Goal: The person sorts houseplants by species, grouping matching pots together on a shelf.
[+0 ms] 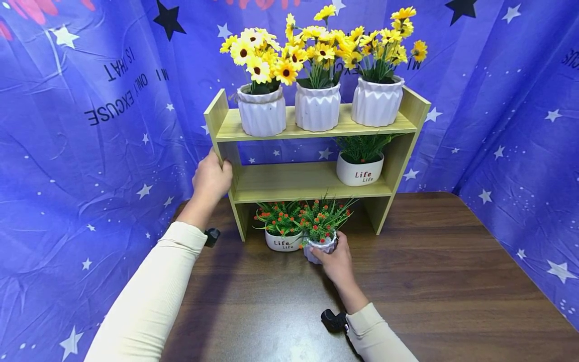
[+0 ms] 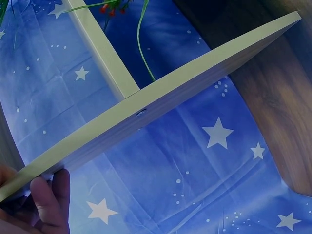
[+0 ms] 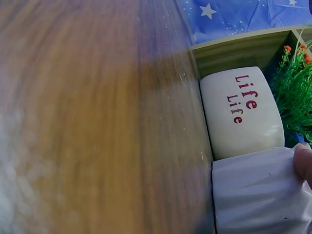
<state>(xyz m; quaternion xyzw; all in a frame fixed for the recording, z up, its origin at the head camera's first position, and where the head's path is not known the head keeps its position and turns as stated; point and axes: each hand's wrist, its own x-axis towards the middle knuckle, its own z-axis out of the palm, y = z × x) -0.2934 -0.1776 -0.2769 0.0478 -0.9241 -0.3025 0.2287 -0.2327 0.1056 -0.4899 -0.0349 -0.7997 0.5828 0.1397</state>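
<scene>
A light wooden shelf [image 1: 312, 183] stands at the back of the table, and my left hand [image 1: 212, 173] grips the edge of its left side panel. In the left wrist view the fingers [image 2: 46, 200] bend around that panel [image 2: 146, 100]. Low in front of the shelf, my right hand [image 1: 336, 259] holds a ribbed white flowerpot [image 1: 320, 250] with a green, red-flowered plant. Touching or very near it on its left is an oval "Life" planter [image 1: 283, 243] with a similar plant. The right wrist view shows the ribbed pot [image 3: 258, 190] beside the "Life" planter [image 3: 241, 114].
Three white pots of yellow flowers line the top board, among them a middle pot [image 1: 317, 108]. Another "Life" planter [image 1: 360, 170] with grass sits at the right of the middle board. A blue star-patterned cloth [image 1: 113, 151] hangs behind the brown table [image 1: 452, 281].
</scene>
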